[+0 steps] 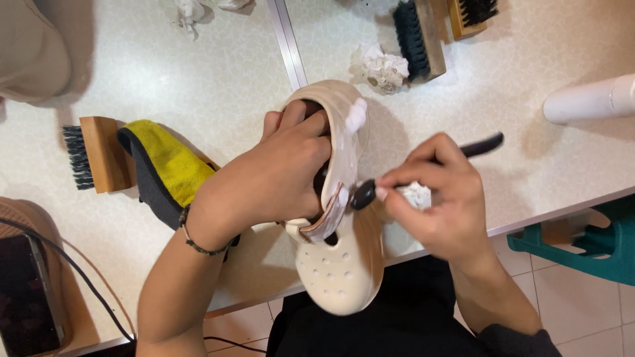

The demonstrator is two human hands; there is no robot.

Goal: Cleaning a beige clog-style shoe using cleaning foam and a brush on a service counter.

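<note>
A cream clog shoe (344, 264) with round holes in its toe lies on its side at the table's near edge, toe toward me. My left hand (278, 178) has its fingers pushed inside the shoe's opening and holds it. My right hand (436, 198) grips a thin black-handled brush (479, 147) whose dark head (362, 194) touches the shoe's strap. White foam (356, 114) sits on the shoe's upper side. A crumpled white tissue (417, 194) shows under my right fingers.
A yellow and grey cloth (165, 168) and a wooden brush (99, 153) lie at left. Two more wooden brushes (420, 36) and a crumpled tissue (385, 69) are at the back. A white bottle (589, 99) lies at right. A teal stool (582, 241) stands beside the table.
</note>
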